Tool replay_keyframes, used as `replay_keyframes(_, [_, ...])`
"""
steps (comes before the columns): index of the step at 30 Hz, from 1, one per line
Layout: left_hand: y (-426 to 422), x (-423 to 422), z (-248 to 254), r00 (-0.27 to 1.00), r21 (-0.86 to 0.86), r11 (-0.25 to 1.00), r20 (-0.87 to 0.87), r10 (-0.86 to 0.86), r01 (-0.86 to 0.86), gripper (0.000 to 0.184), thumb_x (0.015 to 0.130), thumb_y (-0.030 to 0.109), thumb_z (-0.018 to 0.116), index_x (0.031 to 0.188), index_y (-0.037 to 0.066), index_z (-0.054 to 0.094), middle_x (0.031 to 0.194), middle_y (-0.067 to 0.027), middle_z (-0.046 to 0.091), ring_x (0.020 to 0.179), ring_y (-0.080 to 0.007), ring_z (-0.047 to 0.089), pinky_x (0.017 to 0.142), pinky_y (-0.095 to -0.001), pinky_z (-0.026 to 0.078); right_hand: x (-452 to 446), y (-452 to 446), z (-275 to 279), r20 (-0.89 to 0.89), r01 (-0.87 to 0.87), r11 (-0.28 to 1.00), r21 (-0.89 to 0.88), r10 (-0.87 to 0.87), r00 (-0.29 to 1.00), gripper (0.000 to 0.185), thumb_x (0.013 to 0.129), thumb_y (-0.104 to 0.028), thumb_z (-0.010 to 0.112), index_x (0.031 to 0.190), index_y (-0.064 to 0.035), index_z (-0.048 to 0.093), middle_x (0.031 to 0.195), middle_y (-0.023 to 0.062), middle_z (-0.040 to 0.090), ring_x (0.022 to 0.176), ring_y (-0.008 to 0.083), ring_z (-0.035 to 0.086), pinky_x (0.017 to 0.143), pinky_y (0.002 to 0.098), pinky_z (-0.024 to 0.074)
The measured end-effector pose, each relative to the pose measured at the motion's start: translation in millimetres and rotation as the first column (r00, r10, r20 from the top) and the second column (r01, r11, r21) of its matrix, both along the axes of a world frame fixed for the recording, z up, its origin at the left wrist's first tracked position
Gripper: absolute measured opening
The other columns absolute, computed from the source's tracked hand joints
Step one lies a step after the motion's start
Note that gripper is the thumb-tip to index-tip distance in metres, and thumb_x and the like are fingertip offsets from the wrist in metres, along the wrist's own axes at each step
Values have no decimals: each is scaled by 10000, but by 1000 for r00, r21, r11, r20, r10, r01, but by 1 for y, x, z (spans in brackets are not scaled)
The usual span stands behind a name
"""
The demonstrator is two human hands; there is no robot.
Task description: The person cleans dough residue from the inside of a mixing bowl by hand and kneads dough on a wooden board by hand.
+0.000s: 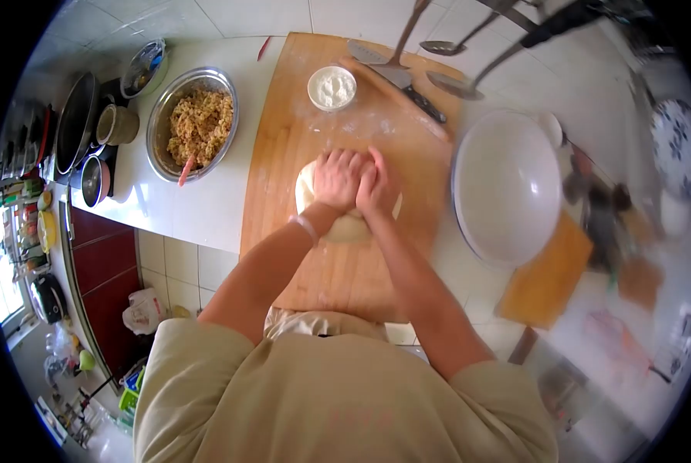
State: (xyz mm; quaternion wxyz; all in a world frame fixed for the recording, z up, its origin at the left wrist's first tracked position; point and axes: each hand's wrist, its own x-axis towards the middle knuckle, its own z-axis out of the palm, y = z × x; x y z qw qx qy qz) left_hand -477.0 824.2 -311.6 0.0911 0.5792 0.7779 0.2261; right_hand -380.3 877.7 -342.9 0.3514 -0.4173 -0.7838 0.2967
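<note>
A round lump of pale dough (pixel 348 229) lies on the wooden board, partly covered by both hands. My left hand (pixel 338 179) presses on its top with the fingers curled over and closed on the dough. Against it, my right hand (pixel 379 185) bears on the dough's right side, its fingers also closed and the two hands touching. The palms and the dough beneath them are hidden. Beyond the hands, a small white bowl of flour (pixel 332 89) stands on the floury board (pixel 284 139).
A rolling pin (pixel 399 96) and a knife (pixel 407 86) lie at the board's back right. Left stands a metal bowl of filling (pixel 199 127) with a utensil handle over its rim. At right are a large white basin (pixel 508 185) and an orange-brown board (pixel 546 270). Ladles (pixel 469 85) hang above.
</note>
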Motion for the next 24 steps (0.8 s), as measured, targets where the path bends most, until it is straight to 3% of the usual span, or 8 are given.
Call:
replay_keyframes(4, [12,-5,19,992,-153,988,-125,19,-38,279,901,369,556,1045,148,646,1062,-66,660,1062,-268,599,913,-398,419,-2,4,7,-23,47,983,-180,-52,998,527,958,-323,540,1394,-37,469,1050,160,671,925,318,647,853,429,508])
replay_keyframes(6, [6,-16,49,910,-489,872,366,195,10,276,922,381,523,1050,168,644,1058,-79,663,1071,-292,596,922,-423,416,20,-23,42,-134,-60,959,-277,23,991,544,965,-321,553,1421,-48,435,1024,144,674,883,285,651,807,403,519])
replay_keyframes(7, [-6,-10,61,909,-498,867,365,201,8,276,922,381,523,1050,168,644,1058,-79,663,1071,-292,596,922,-423,416,29,-38,61,-251,-173,914,-367,82,965,566,972,-318,566,1448,-59,401,998,128,676,840,253,655,761,377,531])
replay_keyframes(9, [-34,15,77,999,-252,968,-41,-34,23,310,942,395,474,1093,189,649,1065,-99,664,1084,-300,589,939,-447,406,33,-64,74,-454,-206,855,-475,-37,890,493,987,-271,549,1408,-39,441,960,116,672,792,211,648,684,322,526])
replay_keyframes(10, [-49,29,68,997,-360,932,36,62,-45,327,945,386,463,1111,178,652,1076,-97,664,1084,-291,587,964,-453,392,36,-72,74,-371,-92,887,-453,-93,924,455,986,-252,549,1376,-33,469,988,127,669,821,238,647,712,346,524])
replay_keyframes(12, [-93,48,51,997,-23,1000,-73,-2,0,296,883,291,528,1075,112,664,1114,-72,665,1096,-261,573,967,-450,369,40,-94,60,-86,54,990,-128,-65,994,366,968,-218,560,1282,-31,547,1098,170,645,933,327,626,820,434,493])
replay_keyframes(16, [-165,69,14,996,217,976,-91,19,1,450,869,367,516,1199,83,633,1234,-80,628,1171,-253,559,1034,-458,325,69,-149,69,154,-225,965,132,204,967,413,925,-240,506,1263,-16,582,1259,209,599,1156,355,572,1004,503,364])
replay_keyframes(24, [-115,48,-3,989,296,953,-144,-27,69,429,912,359,399,1138,92,647,1245,-104,628,1151,-267,578,1033,-454,334,61,-94,30,76,-288,932,222,278,958,515,923,-345,401,1254,-3,597,1304,233,575,1139,365,577,997,497,350])
